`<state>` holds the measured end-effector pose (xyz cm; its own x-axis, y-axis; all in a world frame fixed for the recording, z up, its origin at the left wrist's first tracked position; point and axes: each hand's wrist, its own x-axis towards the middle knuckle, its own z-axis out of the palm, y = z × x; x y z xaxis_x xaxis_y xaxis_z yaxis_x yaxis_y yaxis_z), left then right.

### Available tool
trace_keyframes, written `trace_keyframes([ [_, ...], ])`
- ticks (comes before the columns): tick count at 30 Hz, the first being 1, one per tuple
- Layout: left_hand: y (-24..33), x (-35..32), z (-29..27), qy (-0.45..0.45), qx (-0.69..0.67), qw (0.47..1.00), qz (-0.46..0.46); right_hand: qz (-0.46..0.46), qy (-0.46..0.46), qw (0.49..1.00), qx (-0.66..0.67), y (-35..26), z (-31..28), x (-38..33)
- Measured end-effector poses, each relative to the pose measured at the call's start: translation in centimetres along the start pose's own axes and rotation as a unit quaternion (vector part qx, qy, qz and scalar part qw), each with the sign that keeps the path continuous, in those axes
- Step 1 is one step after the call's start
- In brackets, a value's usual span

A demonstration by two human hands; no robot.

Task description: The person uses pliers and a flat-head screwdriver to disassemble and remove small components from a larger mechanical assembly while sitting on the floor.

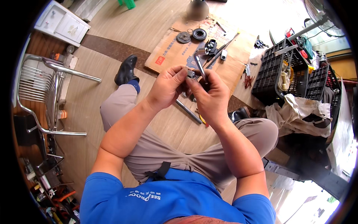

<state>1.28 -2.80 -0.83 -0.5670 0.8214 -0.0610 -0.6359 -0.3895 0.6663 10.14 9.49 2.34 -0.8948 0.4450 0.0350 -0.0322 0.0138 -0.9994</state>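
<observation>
My left hand (167,86) and my right hand (213,96) meet in front of me, above the near edge of a flattened cardboard sheet (166,46). Pinched between left thumb and fingers is a small grey metal part (191,74); its far side is hidden by the fingers. The right thumb presses against that same part. An L-shaped metal wrench (198,62) rises out of my right hand, its bent end pointing away from me. Whether its lower end touches the part cannot be seen. Beyond the hands, a black motor-like part (211,46) lies on the cardboard.
A black ring (199,34), a round grey plate (183,37) and a screwdriver (220,50) lie on the cardboard. A metal tube (189,112) rests below my hands. Black crates (271,66) with tools stand right, a metal chair (41,93) left, a fan (323,16) far right.
</observation>
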Motion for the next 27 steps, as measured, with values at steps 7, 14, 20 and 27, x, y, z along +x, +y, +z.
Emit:
trace_keyframes([
  [7,0.5,-0.6,1.4,0.031,0.038,0.997,0.063,0.024,-0.011,0.99,0.137,-1.2,0.0,-0.1],
  [14,0.5,-0.6,1.3,0.03,0.045,0.996,0.071,0.092,-0.009,0.966,0.24,-1.3,-0.1,0.1],
  [20,0.4,-0.2,1.8,0.109,0.189,0.969,0.113,0.16,-0.018,0.929,0.334,0.0,-0.1,0.0],
  [27,0.4,-0.3,1.5,0.102,0.204,0.968,0.101,0.177,-0.018,0.918,0.355,0.2,0.1,0.0],
])
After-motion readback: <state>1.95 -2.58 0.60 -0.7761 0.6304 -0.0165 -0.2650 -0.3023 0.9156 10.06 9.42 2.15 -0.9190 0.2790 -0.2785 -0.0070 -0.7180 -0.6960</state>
